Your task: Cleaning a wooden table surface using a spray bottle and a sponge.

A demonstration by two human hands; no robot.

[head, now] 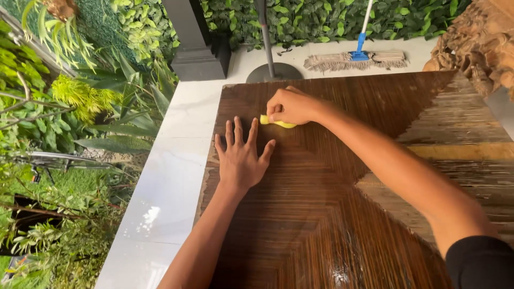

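The right hand [292, 105] is curled into a fist around a yellow sponge [278, 123], fingers clamped on it and pressing it onto the dark wooden tabletop [332, 214] near its far-left corner. The left hand [241, 158] lies flat just beside it — all 5 fingers spread apart, palm down on the wood, holding nothing. Beyond the table edge, on the pale floor [160, 198], a dust mop [356, 59] rests — near a grey stand base [274, 72].

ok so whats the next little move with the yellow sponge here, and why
Probably draw the yellow sponge under the right hand back along the wooden tabletop: it sits close to the far edge, the near surface looks glossy and wet, and the left hand lies flat beside it, bracing.
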